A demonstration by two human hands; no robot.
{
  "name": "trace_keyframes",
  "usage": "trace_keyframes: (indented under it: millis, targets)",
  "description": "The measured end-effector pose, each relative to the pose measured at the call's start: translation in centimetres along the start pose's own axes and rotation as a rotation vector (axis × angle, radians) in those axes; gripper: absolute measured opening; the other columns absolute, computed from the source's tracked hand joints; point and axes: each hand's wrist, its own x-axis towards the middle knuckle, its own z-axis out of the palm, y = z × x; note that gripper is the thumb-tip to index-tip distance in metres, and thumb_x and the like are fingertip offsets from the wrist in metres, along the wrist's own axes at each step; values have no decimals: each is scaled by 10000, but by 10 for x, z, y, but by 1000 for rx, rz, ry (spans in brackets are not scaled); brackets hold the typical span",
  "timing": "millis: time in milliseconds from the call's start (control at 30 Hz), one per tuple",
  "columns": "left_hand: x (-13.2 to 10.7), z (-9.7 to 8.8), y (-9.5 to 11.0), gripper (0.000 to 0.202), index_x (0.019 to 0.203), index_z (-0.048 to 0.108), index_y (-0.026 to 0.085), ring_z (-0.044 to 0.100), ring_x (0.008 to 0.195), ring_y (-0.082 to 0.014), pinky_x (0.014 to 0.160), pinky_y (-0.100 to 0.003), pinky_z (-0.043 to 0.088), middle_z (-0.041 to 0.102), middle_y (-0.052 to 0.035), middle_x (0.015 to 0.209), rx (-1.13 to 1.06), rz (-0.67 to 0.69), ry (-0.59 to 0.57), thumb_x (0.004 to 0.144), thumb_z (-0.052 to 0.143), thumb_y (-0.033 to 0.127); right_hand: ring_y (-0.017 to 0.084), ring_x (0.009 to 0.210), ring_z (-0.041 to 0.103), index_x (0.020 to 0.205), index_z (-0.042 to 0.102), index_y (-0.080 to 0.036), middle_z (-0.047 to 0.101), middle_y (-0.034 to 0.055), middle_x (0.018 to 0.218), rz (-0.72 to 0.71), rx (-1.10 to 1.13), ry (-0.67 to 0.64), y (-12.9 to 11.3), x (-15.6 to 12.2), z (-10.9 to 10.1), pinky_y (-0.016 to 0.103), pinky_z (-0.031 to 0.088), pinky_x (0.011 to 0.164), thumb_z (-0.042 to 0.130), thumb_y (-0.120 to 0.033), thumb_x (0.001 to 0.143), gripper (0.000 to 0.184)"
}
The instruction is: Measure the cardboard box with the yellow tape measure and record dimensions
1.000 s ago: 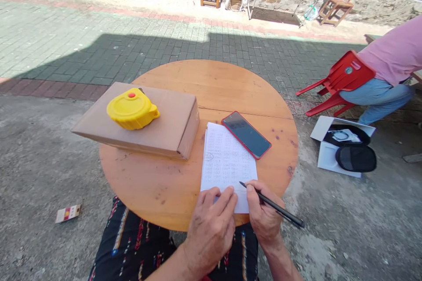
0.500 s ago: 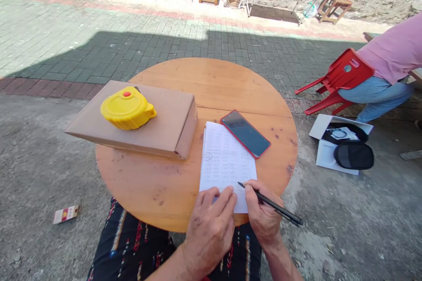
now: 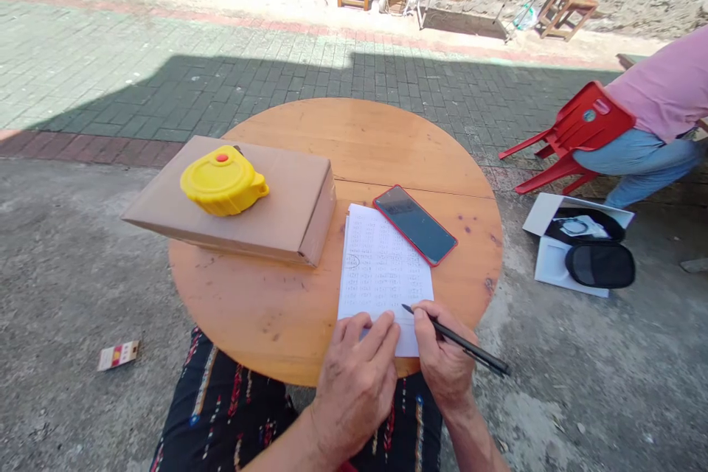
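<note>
My right hand (image 3: 447,361) grips a black pen (image 3: 470,349), its tip at the lower part of a white sheet of paper (image 3: 381,273) covered in rows of small handwriting. One entry near the sheet's left edge is circled. My left hand (image 3: 359,369) lies on the bottom left of the paper, fingers stretched out and holding nothing. A phone (image 3: 416,225) with a red edge and dark screen overlaps the paper's upper right corner. To the left stands a closed cardboard box (image 3: 265,221), with a yellow plastic case (image 3: 221,183) with a red button on top.
All this sits on a round wooden table (image 3: 354,136). At right, a person in a pink top (image 3: 667,85) sits on a red plastic chair (image 3: 591,122). An opened white box (image 3: 547,254) with a black case (image 3: 600,265) lies on the ground there. A small carton (image 3: 119,355) lies at left.
The whole view has shifted slightly, so things appear a little further right. Both hands keep nearly the same place on the paper, and the pen tip has hardly moved.
</note>
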Motion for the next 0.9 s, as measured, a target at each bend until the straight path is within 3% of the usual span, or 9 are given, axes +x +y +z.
trace_keyframes:
  millis: [900]
  targets:
    - [0, 1, -1, 352, 1202, 627, 129, 492, 979, -257, 847, -428, 430, 648, -52, 1288, -11, -4, 0, 861, 547, 90, 112, 584, 647, 796, 642, -185, 685, -15, 675, 4, -26, -34, 0, 2, 1, 193, 512, 588, 540, -169, 914, 157]
